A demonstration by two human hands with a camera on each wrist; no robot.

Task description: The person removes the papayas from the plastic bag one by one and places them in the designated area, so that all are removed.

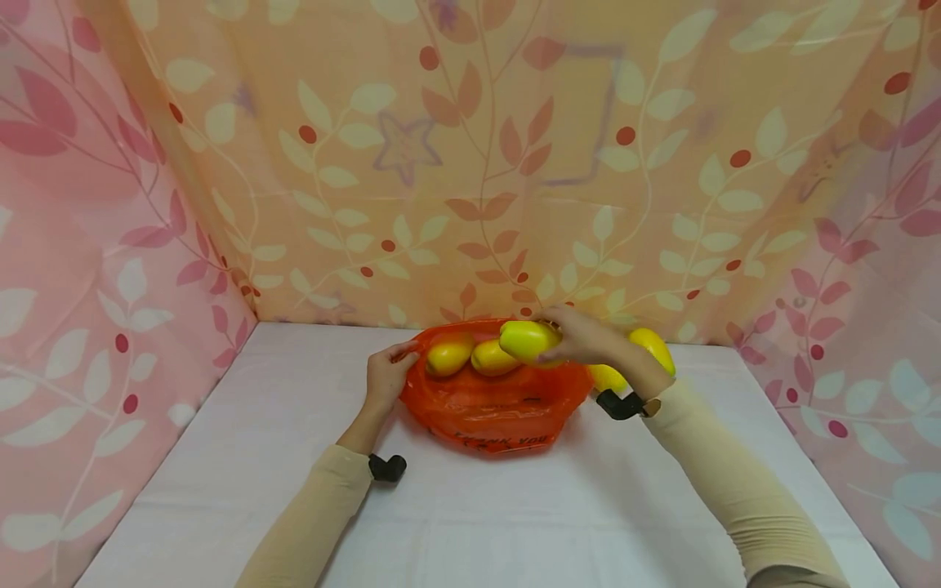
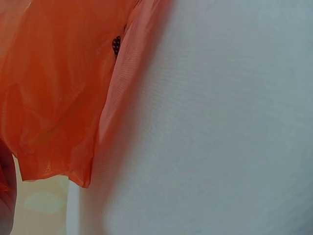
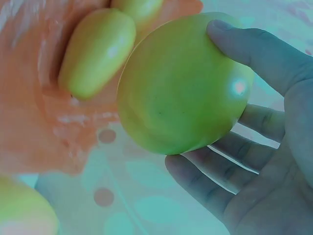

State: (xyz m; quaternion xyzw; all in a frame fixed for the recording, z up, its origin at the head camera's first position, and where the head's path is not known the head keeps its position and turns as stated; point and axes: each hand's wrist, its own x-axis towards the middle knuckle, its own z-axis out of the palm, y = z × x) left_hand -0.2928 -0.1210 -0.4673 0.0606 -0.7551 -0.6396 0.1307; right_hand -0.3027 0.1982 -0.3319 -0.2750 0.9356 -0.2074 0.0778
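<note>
A red-orange plastic bag (image 1: 485,408) lies spread with its mouth open on the white table. My left hand (image 1: 385,380) pinches the bag's left rim; in the left wrist view only a sliver of that hand (image 2: 7,200) shows at the edge. Above the bag's right side, my right hand (image 1: 584,336) grips a yellow-green mango (image 1: 528,341), thumb on one side and fingers on the other, as the right wrist view of the mango (image 3: 183,88) shows. Inside the bag lie one mango (image 1: 450,357) and a second mango (image 1: 494,358), side by side.
To the right of the bag, partly behind my right forearm, are a yellow fruit (image 1: 653,349) and another yellow fruit (image 1: 608,378). Patterned cloth walls (image 1: 500,204) enclose the white table (image 1: 470,523) at the back and sides.
</note>
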